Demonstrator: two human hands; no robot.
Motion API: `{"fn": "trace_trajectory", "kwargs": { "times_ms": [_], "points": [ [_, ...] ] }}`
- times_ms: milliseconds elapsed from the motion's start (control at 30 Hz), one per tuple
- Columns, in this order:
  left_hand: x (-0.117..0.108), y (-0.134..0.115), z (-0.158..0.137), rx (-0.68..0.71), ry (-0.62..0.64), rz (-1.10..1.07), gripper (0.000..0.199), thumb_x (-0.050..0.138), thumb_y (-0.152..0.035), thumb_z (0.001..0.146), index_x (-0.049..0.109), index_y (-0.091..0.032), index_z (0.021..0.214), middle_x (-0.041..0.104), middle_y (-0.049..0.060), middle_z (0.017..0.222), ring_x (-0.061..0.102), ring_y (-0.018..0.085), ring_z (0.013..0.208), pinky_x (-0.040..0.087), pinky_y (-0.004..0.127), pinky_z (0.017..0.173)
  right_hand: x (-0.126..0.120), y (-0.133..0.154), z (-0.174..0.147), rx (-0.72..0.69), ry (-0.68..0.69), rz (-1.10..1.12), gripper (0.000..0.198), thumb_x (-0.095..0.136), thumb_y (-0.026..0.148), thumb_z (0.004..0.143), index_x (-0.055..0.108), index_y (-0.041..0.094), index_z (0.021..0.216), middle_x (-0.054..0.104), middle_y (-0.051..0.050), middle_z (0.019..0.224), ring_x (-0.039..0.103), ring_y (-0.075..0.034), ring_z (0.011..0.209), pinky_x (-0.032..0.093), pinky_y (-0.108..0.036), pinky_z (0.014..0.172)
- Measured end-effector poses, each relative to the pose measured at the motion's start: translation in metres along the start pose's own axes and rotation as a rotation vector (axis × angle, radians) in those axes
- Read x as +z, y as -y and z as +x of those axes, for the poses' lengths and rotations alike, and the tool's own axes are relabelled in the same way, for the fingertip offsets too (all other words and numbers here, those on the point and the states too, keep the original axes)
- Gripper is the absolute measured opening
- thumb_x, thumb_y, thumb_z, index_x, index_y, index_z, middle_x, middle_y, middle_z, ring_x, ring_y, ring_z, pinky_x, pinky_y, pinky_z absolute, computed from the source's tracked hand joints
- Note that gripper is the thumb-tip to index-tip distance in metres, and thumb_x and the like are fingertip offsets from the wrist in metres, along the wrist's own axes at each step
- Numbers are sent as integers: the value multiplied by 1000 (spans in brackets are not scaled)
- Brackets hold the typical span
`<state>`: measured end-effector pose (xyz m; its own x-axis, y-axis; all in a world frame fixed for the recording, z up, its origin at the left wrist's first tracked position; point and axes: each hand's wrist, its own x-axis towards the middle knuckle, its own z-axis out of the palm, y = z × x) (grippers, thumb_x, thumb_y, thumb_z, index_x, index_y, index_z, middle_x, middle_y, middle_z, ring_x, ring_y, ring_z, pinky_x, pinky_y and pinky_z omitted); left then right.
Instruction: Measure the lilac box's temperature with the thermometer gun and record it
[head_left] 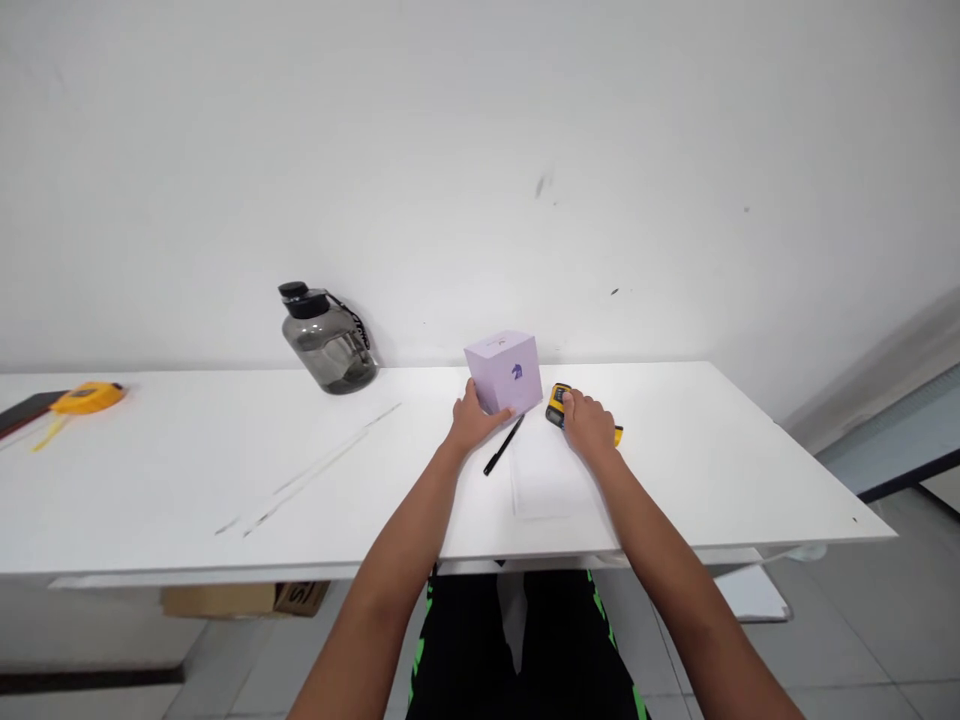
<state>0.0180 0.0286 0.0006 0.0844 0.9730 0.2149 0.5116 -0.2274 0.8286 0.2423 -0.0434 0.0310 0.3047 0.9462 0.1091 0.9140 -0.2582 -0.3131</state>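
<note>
My left hand grips the lower left part of a lilac box with a dark horse-head mark, thumb along its front bottom edge. I cannot tell whether the box is lifted slightly or rests on the white table. My right hand is wrapped over a yellow-and-black handheld meter that has a small display; most of its body is hidden under my fingers. Between my hands lies a black pen, its tip close to the box. Beside it is a white sheet of paper.
A grey water bottle with a black lid stands near the wall, left of the box. Farther left lie a yellow tape measure and a dark flat object. Below the table, a cardboard box sits on the floor.
</note>
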Motion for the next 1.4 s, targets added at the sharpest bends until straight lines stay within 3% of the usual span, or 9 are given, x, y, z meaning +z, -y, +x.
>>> {"fn": "trace_trajectory", "kwargs": {
  "times_ms": [167,300,500,633,733,867,1000,1200,1400],
  "points": [
    [-4,-15,-9,20,85,54,88,81,-64,67,39,-24,133,61,15,137,62,32,121,52,41,90,-2,-4,-2,-23,-9,88,53,17,42,110,63,17,119,73,-15,108,67,-26,99,42,-36,81],
    [-6,-18,-11,4,84,83,88,81,-64,67,36,-24,133,60,15,137,61,32,120,52,41,90,-4,-12,-1,52,-58,300,58,17,48,109,68,18,111,74,-13,95,68,-26,91,43,-36,80],
    [-3,-14,-10,33,77,137,91,81,-65,66,37,-23,133,61,16,136,62,33,120,53,43,90,4,-9,-1,121,-145,1035,72,32,82,92,75,24,87,78,-9,94,70,-26,92,48,-38,86],
    [-1,-13,-10,80,67,160,95,83,-64,65,37,-20,136,64,16,131,64,33,117,54,44,91,6,0,-4,113,-40,1378,77,49,93,75,73,21,74,75,-8,76,69,-24,77,52,-36,76],
    [0,-15,-12,112,56,143,92,84,-60,65,41,-20,136,66,14,126,65,31,113,56,43,89,6,5,-7,118,137,1542,71,56,89,75,70,20,73,73,-6,67,64,-19,62,48,-31,61],
    [0,-18,-14,130,29,114,93,84,-58,65,42,-21,139,63,15,135,64,31,118,55,43,94,6,8,-8,230,323,1733,56,51,71,93,63,20,73,70,-6,61,58,-15,48,42,-27,48],
    [1,-18,-15,53,23,87,104,85,-54,64,35,-19,147,58,18,144,61,34,127,52,47,102,3,9,-6,339,377,1852,51,39,55,103,64,18,78,69,-7,61,58,-14,47,45,-24,47],
    [2,-22,-17,-40,2,64,101,83,-55,67,35,-18,147,56,19,148,59,34,130,50,46,105,1,9,-5,340,415,1887,54,35,53,105,68,14,86,69,-7,63,57,-13,46,45,-23,45],
    [5,-34,-26,62,-28,56,99,84,-55,64,38,-21,144,59,16,143,61,34,126,52,48,101,0,9,-5,373,430,1898,53,38,55,104,68,15,85,68,-7,61,57,-14,46,46,-24,46]
  ]
}}
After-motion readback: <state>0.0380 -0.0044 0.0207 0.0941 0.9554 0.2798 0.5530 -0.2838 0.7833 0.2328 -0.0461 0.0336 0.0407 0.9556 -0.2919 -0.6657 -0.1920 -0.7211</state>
